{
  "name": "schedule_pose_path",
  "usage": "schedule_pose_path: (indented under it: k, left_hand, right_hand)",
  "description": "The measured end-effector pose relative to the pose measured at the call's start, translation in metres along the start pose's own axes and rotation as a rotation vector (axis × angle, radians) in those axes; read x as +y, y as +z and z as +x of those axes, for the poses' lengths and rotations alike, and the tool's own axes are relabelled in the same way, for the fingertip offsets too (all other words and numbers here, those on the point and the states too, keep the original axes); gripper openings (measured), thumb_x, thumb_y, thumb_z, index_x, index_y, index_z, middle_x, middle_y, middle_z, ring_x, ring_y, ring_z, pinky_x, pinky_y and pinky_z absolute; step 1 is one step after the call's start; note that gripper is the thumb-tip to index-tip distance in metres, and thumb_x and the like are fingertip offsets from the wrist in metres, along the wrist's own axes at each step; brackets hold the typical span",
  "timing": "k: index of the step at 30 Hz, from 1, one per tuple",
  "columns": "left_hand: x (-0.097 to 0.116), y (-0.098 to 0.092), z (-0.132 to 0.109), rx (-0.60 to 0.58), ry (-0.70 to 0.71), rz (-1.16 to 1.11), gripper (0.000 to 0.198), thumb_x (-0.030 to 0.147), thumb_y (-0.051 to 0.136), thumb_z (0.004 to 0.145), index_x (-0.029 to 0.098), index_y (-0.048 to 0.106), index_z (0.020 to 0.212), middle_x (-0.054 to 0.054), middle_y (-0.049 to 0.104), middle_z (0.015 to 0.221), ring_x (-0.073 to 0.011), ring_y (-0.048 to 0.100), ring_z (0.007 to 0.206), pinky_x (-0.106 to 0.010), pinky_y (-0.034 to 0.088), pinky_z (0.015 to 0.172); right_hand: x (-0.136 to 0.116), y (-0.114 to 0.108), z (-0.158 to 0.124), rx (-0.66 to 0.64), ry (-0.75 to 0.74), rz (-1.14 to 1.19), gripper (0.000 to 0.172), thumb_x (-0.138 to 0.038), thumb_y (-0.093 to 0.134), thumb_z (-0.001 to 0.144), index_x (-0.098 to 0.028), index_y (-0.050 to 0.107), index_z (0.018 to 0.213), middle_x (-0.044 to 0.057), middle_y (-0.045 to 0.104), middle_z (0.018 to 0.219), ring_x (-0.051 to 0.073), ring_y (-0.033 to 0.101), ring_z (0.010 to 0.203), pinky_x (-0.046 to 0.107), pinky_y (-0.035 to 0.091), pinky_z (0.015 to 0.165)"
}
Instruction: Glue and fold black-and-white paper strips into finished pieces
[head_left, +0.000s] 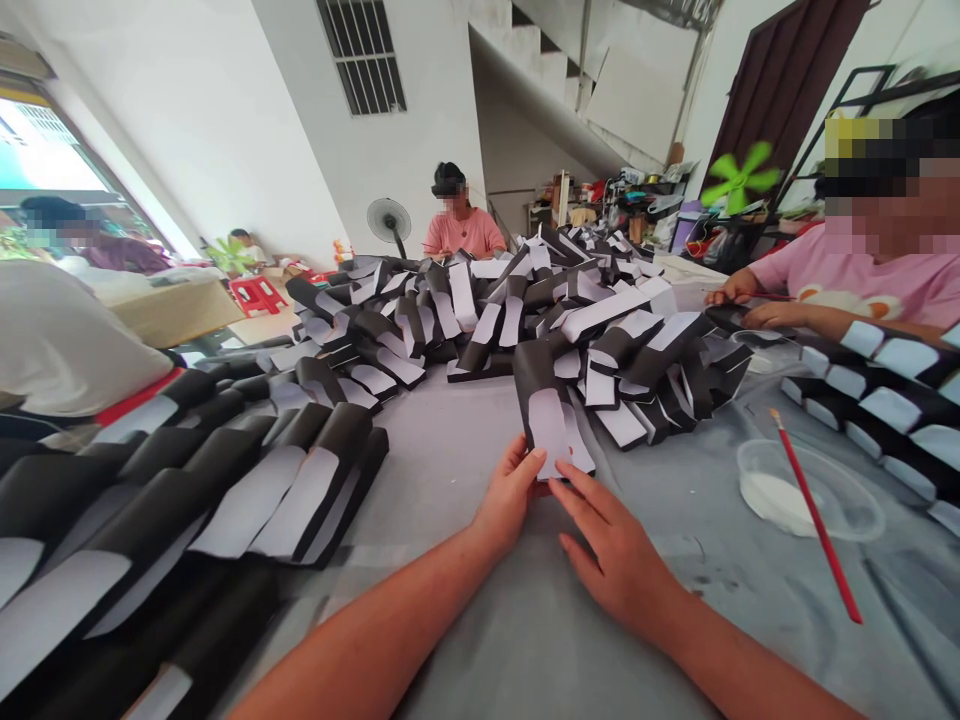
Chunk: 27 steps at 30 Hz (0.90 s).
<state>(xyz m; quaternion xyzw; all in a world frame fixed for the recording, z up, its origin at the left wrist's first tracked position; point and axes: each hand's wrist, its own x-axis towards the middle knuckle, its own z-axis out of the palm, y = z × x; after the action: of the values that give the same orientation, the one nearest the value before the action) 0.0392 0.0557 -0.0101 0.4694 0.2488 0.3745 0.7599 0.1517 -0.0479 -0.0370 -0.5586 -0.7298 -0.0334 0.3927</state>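
A folded black-and-white paper piece [551, 415] stands out over the middle of the table, its white flap toward me. My left hand [510, 495] grips its lower left edge, thumb on the white flap. Against the lower right of the same flap rest the fingertips of my right hand [611, 545]; its fingers are stretched out and apart. To the right of that hand is a clear plastic tub [810, 490] with white paste in it. A red-handled brush [817, 520] lies across the tub.
A large heap of similar pieces [465, 310] fills the table's far side. Stacked rows of pieces [300, 490] lie at left, more [900, 400] at right. Co-workers sit opposite [465, 235], at right [885, 250] and at left [67, 340]. A grey sheet [450, 620] covers the table.
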Motion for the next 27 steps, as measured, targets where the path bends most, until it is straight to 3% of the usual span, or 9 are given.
schedule_pose_path:
  k: [4, 11, 21, 27]
  left_hand:
    - [-0.0014, 0.0015, -0.0038, -0.017, 0.001, 0.047, 0.045, 0.044, 0.07, 0.071, 0.018, 0.058, 0.106, -0.006, 0.069, 0.095, -0.0175, 0.065, 0.083, -0.029, 0.049, 0.074]
    - [-0.0021, 0.0017, -0.0073, 0.033, 0.004, 0.078, 0.048, 0.046, 0.073, 0.066, 0.014, 0.06, 0.1, -0.012, 0.069, 0.099, -0.023, 0.063, 0.088, -0.037, 0.047, 0.082]
    - [0.0014, 0.0099, -0.0086, 0.057, -0.016, -0.047, 0.046, 0.044, 0.071, 0.069, 0.015, 0.059, 0.103, -0.003, 0.063, 0.077, -0.0154, 0.058, 0.073, -0.027, 0.044, 0.068]
    - [-0.0015, 0.0058, -0.0058, 0.061, -0.006, -0.097, 0.067, 0.069, 0.061, 0.067, 0.014, 0.059, 0.105, -0.006, 0.064, 0.08, -0.0177, 0.059, 0.072, -0.03, 0.045, 0.066]
  right_hand:
    - [-0.0002, 0.0006, 0.0012, -0.035, 0.011, 0.042, 0.066, -0.01, 0.046, 0.082, -0.024, 0.031, 0.146, 0.01, 0.051, 0.137, 0.024, 0.051, 0.124, 0.044, 0.049, 0.1]
    - [-0.0032, -0.0036, 0.0048, -0.05, -0.01, 0.084, 0.045, -0.01, 0.044, 0.084, -0.02, 0.055, 0.126, 0.011, 0.062, 0.116, 0.022, 0.061, 0.106, 0.041, 0.055, 0.09]
    - [-0.0002, -0.0007, 0.0052, -0.031, -0.032, 0.094, 0.032, -0.009, 0.042, 0.085, -0.019, 0.066, 0.105, 0.008, 0.067, 0.105, 0.019, 0.065, 0.094, 0.036, 0.057, 0.082]
    - [-0.0005, 0.0002, 0.003, -0.08, 0.022, 0.103, 0.039, -0.009, 0.045, 0.083, -0.021, 0.059, 0.117, 0.01, 0.064, 0.114, 0.021, 0.062, 0.103, 0.039, 0.055, 0.089]
